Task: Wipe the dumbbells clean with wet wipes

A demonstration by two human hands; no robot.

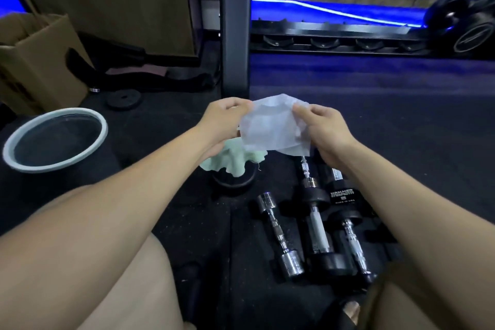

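Observation:
A white wet wipe (270, 126) hangs spread out between my two hands, above the floor. My left hand (225, 118) pinches its left top edge and my right hand (321, 128) pinches its right top edge. Below the wipe, several dumbbells lie on the black mat: a small chrome dumbbell (280, 233), a black-headed dumbbell (317, 230) with a pale handle, and a black dumbbell (342, 195) with white lettering beside a chrome-handled one (355, 246). Their far ends are hidden behind the wipe and my right hand.
A light green cloth (235, 161) lies over a black round weight (233, 181) under my left wrist. A white-rimmed basin (57, 139) sits at left, a cardboard box (37, 61) behind it. A dark rack post (235, 24) stands ahead. My bare legs frame the bottom.

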